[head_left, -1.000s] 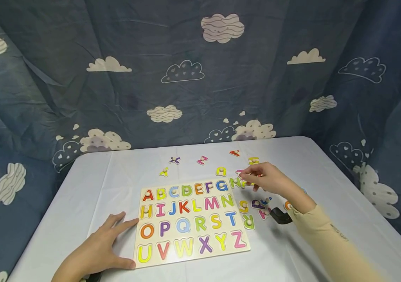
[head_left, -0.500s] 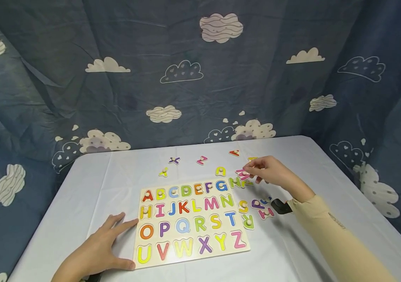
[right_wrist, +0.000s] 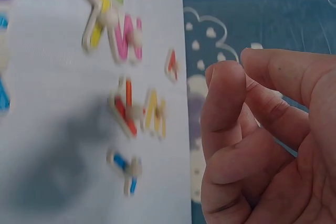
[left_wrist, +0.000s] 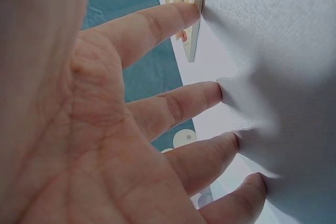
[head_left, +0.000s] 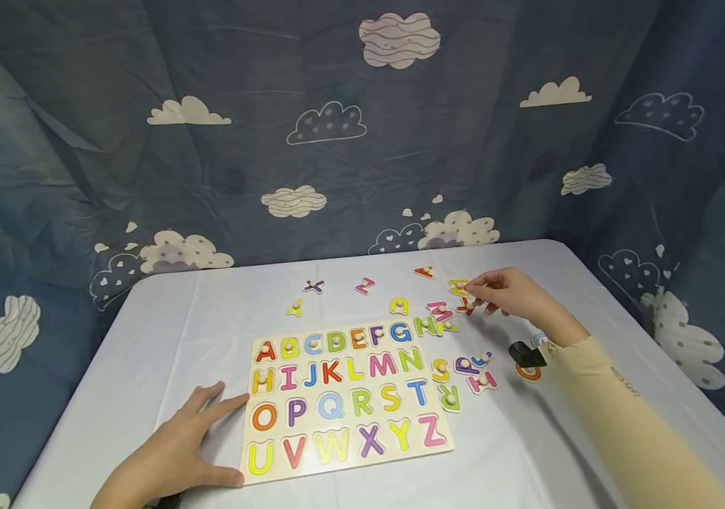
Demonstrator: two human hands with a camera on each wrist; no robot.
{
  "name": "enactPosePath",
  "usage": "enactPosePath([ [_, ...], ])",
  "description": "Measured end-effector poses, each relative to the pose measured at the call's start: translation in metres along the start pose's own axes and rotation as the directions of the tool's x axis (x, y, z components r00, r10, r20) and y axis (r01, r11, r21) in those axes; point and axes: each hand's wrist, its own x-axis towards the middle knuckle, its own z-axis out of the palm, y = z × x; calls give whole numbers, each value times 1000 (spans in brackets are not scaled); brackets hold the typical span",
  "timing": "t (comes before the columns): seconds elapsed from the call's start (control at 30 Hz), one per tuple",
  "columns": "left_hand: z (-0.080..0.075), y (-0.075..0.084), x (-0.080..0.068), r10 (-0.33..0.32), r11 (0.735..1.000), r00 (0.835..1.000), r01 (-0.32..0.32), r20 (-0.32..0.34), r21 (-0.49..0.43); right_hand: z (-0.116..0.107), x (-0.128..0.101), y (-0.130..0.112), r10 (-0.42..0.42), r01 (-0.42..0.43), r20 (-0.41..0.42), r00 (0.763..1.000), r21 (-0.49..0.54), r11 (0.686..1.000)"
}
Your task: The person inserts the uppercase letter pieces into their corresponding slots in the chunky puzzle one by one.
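A wooden alphabet puzzle board lies on the white table; knobbed letters A to H sit in its slots. My left hand is spread at the board's left side, index fingertip and thumb touching its edge. In the left wrist view, the other left fingertips rest on the cloth. My right hand hovers above the loose letters, fingers loosely bent with nothing between them. Closest to it are the red K piece and the yellow W piece. A blue T piece shows in the right wrist view.
Right of the board lie a green R, a yellow S, a purple P and a pink I. Beyond it are a purple X, a pink Z and a yellow U. A cloud-patterned curtain hangs behind.
My right hand has moved right and away, from over the pink M to beside the red K, uncovering the M and the yellow W. My left hand stays at the board.
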Motion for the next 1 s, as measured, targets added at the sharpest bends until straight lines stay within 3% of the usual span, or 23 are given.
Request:
enactPosePath([
  [0.37, 0, 4, 4, -90, 996, 994, 92, 57, -22, -31, -23, 39, 24, -25, -55, 998, -10, 1000],
  [0.63, 0, 4, 4, -84, 996, 995, 86, 55, -24, -40, -33, 60, 64, -63, -62, 996, 9, 998],
  [1.0, 1, 4, 3, -49, 999, 998, 50, 46, -8, -38, -31, 62, 91, -90, -44, 995, 14, 996],
])
